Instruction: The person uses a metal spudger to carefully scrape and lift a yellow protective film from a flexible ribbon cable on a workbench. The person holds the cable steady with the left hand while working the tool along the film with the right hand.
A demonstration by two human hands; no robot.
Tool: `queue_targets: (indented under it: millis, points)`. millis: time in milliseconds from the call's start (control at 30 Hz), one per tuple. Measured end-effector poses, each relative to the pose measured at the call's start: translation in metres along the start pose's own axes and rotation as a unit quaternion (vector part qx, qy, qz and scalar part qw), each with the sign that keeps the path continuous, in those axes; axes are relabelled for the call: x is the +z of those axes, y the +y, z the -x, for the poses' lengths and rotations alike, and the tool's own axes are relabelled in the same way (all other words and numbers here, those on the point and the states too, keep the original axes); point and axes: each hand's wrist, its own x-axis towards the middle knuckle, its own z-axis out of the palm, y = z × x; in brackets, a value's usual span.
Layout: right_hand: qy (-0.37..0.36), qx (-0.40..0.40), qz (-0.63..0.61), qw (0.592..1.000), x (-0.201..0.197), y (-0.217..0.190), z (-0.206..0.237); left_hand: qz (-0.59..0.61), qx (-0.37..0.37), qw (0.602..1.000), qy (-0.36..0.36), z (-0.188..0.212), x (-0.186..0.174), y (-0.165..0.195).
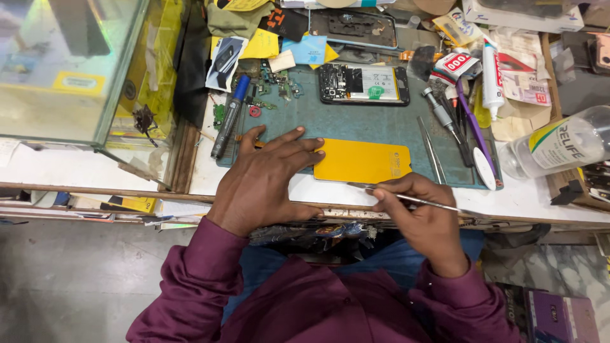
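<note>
My left hand [267, 181] lies flat with spread fingers on the yellow panel [363, 161] at centre frame, pinning it to the mat [356, 124]. My right hand [422, 213] pinches a thin metal pick [413, 199], tip at the panel's lower edge.

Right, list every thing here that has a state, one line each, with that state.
left hand: flat, pressing down the yellow panel's left end
right hand: gripping a thin metal tool
thin metal tool: tip at the panel's near edge
yellow panel: lying flat on the green mat
phone: back off, insides showing
clear bottle: lying on its side
blue-capped marker: capped, lying flat
</note>
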Motion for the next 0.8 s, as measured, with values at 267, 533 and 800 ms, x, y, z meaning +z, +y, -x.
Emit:
queue_targets:
  millis: [267,533,800]
  points:
    - [-0.01,-0.047,0.002,0.999,0.021,0.006,-0.002,-0.003,0.012,1.0,0.002,-0.003,0.001,0.001]
    - [0.011,-0.02,0.035,0.999,0.007,-0.002,-0.002,-0.001,0.008,1.0,0.004,0.0,-0.001,-0.003]
    - [-0.013,-0.044,-0.014,0.999,0.024,0.004,-0.004,-0.008,0.008,1.0,-0.004,-0.002,-0.001,-0.001]
